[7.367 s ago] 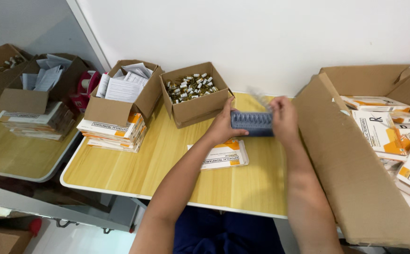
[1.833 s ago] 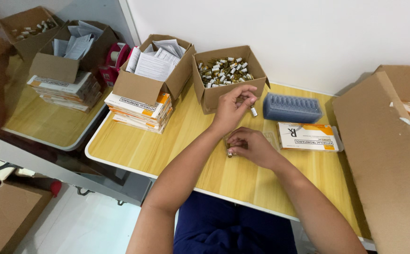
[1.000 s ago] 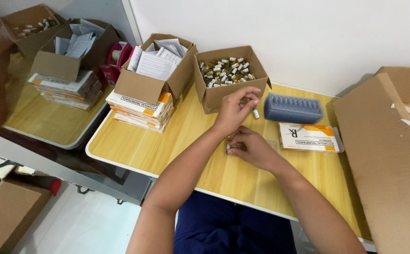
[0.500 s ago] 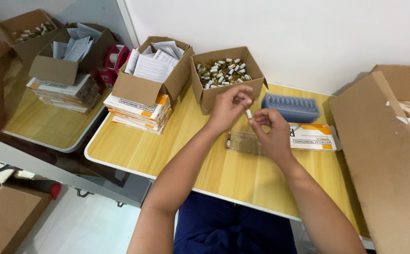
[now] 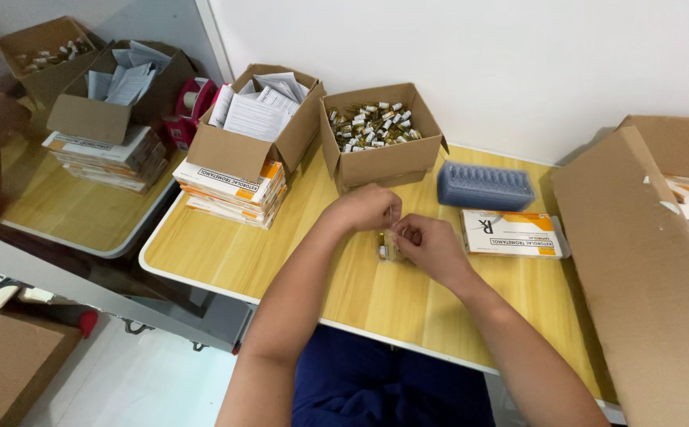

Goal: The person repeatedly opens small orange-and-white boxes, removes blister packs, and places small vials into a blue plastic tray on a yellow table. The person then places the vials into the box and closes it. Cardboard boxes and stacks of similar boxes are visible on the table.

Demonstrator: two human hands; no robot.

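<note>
pale wooden table (image 5: 297, 261) against a white wall; left hand (image 5: 368, 207) pinches a small vial over the clear tray (image 5: 386, 247); right hand (image 5: 431, 247) steadies that tray, fingers curled; box of vials (image 5: 377, 134) within reach.

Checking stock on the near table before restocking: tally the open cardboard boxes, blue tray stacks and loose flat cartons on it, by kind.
Open cardboard boxes: 2, one of leaflets, one of small vials
Blue tray stack: 1
Loose white and orange flat carton: 1
Total: 4
</note>
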